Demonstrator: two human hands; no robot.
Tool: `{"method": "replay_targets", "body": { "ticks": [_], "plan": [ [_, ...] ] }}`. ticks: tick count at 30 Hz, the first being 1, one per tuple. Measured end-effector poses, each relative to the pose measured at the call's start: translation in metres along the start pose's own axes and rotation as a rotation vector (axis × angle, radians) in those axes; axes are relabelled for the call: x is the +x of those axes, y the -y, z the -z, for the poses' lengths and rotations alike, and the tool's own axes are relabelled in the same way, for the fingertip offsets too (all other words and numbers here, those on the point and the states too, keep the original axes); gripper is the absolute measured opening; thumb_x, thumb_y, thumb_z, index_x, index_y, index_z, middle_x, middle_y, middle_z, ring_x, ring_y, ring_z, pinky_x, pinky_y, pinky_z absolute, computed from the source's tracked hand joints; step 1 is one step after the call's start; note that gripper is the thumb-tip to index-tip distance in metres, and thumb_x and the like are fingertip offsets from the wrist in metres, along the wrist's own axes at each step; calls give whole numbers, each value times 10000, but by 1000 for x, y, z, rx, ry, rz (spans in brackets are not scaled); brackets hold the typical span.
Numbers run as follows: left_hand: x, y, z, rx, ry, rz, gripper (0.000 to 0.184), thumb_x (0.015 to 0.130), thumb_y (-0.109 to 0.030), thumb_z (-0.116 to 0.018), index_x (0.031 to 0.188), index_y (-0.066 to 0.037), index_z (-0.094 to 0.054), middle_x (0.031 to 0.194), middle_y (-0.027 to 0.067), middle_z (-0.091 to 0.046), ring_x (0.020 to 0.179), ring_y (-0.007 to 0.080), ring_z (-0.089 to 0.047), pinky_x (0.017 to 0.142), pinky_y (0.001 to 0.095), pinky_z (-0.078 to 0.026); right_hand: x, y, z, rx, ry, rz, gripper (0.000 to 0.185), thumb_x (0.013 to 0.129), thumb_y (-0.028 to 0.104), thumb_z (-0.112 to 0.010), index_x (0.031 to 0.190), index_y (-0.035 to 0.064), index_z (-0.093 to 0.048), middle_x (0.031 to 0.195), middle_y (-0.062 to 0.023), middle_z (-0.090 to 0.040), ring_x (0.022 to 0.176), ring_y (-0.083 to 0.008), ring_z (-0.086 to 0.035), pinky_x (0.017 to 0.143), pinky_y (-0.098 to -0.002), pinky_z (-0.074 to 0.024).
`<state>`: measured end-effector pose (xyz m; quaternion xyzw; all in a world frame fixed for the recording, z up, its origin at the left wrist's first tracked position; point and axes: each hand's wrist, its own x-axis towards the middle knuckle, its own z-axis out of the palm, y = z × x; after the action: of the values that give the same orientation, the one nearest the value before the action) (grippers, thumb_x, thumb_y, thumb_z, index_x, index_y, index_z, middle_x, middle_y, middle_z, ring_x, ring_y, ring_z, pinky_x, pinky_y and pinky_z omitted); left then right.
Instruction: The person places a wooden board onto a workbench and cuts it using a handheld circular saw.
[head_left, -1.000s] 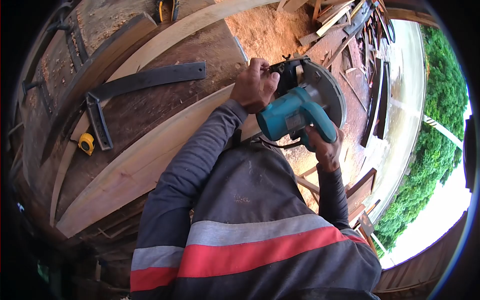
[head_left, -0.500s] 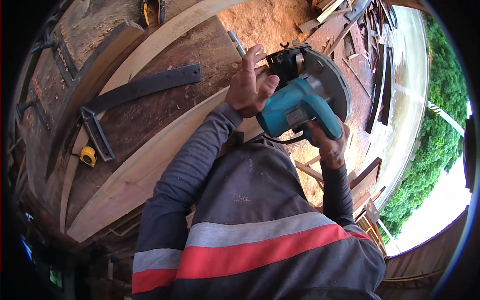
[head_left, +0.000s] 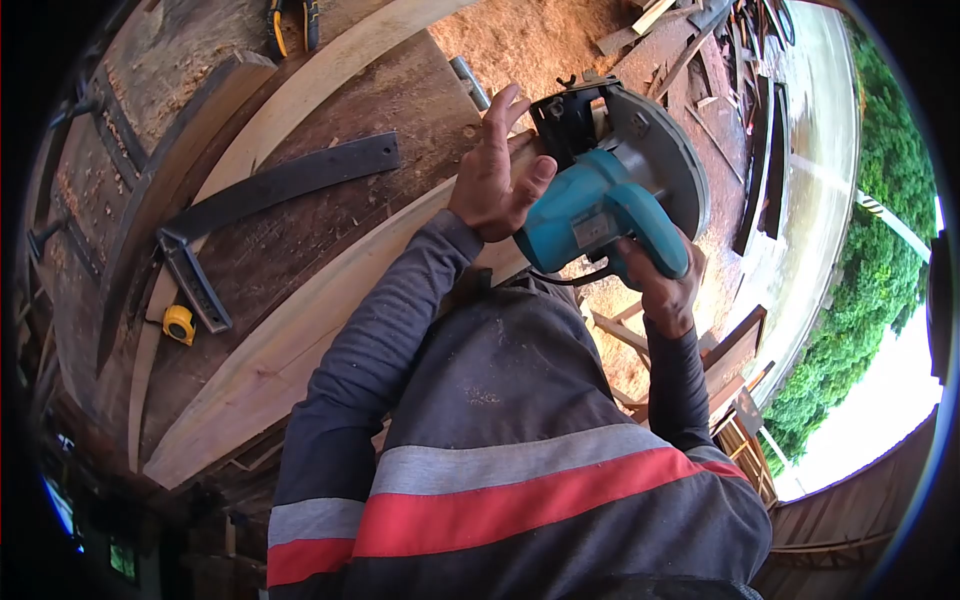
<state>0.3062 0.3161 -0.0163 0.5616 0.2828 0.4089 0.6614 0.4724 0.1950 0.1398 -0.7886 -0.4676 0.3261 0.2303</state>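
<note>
A teal circular saw (head_left: 585,208) with a grey blade guard is at the centre. My right hand (head_left: 662,285) is wrapped round its rear handle. Just left of the saw, my left hand (head_left: 497,178) is raised with its fingers spread and nothing in it. Beneath my left forearm runs a long pale board (head_left: 290,345), which reaches toward the saw; the saw hides its far end. Whether the blade touches the wood cannot be seen.
On the dark worktop lie a black metal square (head_left: 290,178), a yellow tape measure (head_left: 179,324) and orange-black pliers (head_left: 292,25). A metal tube (head_left: 469,83) lies beyond my left hand. Scrap wood (head_left: 690,50) is piled at the upper right, beside sawdust.
My left hand has left the front of the saw and its fingers have spread. The saw, with my right hand on it, has shifted slightly right in the view.
</note>
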Motion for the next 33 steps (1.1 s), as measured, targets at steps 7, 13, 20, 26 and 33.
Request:
{"method": "replay_targets", "body": {
  "ticks": [7,13,20,26,33],
  "plan": [
    [0,-1,0,-12,13,10,963,942,-576,-544,1537,4,-58,1462,376,-342,1327,443,-466,1072,478,-448,1,-6,1,-170,7,171,220,788,72,-760,986,3,-693,854,-118,-643,699,-259,-663,597,-338,-520],
    [-1,0,1,-14,43,40,932,969,-568,-483,1550,11,-39,1514,316,-317,1332,396,-468,1082,466,-421,2,3,-3,76,-51,-95,257,785,83,-774,1014,-8,-705,853,-114,-674,712,-202,-677,622,-322,-532],
    [4,-4,-4,-81,9,-20,1009,947,-639,-461,1545,30,-1,1532,370,-209,1428,418,-308,1119,533,-364,13,-6,2,7,-12,163,237,778,117,-782,958,-13,-698,808,-126,-666,646,-245,-648,609,-342,-521],
    [-1,-1,-11,-131,-67,-43,936,971,-586,-410,1525,58,-18,1530,347,-231,1392,395,-361,1077,491,-432,36,-6,-5,163,-73,128,247,790,143,-775,975,-1,-699,788,-103,-664,651,-206,-653,609,-330,-520],
    [-9,-1,-20,82,-185,-94,702,990,-450,-340,1468,49,-212,1399,275,-414,1211,336,-507,983,438,-465,32,-9,3,239,-110,210,261,770,202,-780,927,18,-681,768,-151,-685,685,-276,-693,658,-375,-551]
  ]
}}
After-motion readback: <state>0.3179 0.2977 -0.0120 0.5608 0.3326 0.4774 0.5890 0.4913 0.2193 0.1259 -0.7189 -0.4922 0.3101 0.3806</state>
